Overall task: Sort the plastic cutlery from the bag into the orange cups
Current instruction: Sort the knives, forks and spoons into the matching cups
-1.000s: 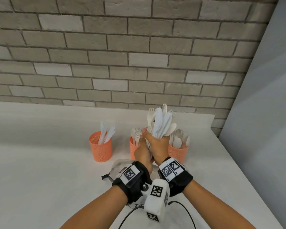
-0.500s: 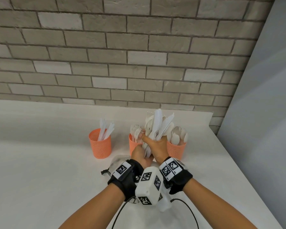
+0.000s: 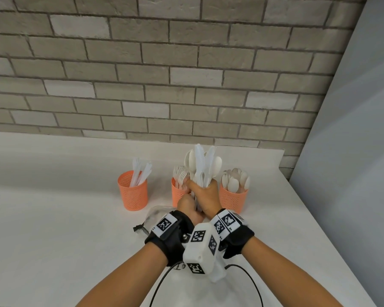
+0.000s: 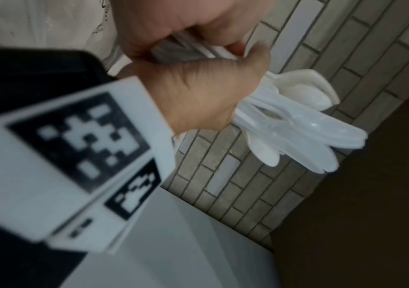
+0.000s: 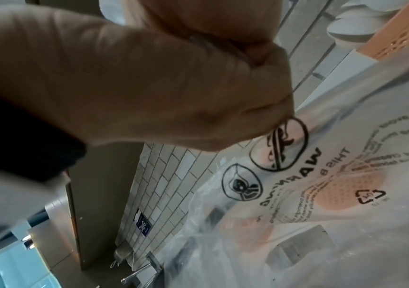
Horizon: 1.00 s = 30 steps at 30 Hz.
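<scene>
Right hand (image 3: 205,197) clamped around a mixed bundle of white plastic cutlery (image 3: 201,167), held upright above the white counter (image 3: 53,229) before the middle orange cup (image 3: 177,194). Left hand (image 3: 187,207) curled around the handle ends just below. Clear bag (image 3: 156,217) lying beneath.

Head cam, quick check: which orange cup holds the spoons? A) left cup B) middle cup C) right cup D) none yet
C: rounded spoon bowls stick out of the right cup, while the middle cup shows fork tines and the left cup holds flat, blade-like pieces.
</scene>
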Available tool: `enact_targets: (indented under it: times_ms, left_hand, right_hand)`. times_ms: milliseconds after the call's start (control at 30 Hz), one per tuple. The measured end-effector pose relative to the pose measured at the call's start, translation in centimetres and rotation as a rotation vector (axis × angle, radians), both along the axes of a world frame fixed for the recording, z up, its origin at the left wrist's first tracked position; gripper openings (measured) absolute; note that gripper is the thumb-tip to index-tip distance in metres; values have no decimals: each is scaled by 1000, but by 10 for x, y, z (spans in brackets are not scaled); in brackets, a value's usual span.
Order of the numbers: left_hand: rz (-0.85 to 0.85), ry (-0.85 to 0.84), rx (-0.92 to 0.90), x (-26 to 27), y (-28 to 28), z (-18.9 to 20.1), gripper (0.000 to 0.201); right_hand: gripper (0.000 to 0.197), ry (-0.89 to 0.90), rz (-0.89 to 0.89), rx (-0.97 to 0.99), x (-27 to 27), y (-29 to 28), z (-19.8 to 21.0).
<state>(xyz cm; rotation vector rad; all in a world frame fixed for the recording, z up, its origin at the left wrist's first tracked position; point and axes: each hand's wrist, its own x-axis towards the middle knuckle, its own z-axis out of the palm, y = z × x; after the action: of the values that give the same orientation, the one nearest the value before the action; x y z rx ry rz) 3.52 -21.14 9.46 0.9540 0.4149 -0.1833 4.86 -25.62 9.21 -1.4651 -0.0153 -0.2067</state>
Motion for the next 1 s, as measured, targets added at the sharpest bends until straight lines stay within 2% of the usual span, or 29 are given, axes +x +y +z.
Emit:
enact_targets:
  times_ms: [33,100,167,233,300,333,400,500,600,767,1000]
  left_hand:
    - [5,-20,109,1,2,0,24]
    - [-75,-4,72,1,3,-1,24]
    - [-102,29,113,-1,4,7,22]
    - [-125,-15,208,-4,5,15,23]
    - [-160,-114,360,-2,6,23,15]
    - [-121,-184,413,0,7,25,8]
    - [-21,-323,531,6,9,28,6]
    - [40,-482,661,13,12,39,10]
    - [13,-578,708,18,14,48,5]
    - [-88,-516,752,24,5,44,15]
    - [-109,-441,813,27,3,36,11]
  right_hand:
    - [7,-1,-45,-9,2,0,0]
    - [14,-1,-131,-14,8,-1,1]
    - [20,5,-199,7,13,-5,2]
    - [16,-5,-255,4,17,-10,3]
    - [8,-8,-293,-25,23,-16,4]
    - [6,-2,-302,-50,25,-18,4]
    - [6,22,-293,-95,29,-23,4]
    - [18,68,-278,-150,28,-29,-1]
    - [29,95,-261,-183,23,-34,-8]
    - [27,96,-201,-225,16,-37,-15]
    - [29,102,-133,-303,7,-40,-13]
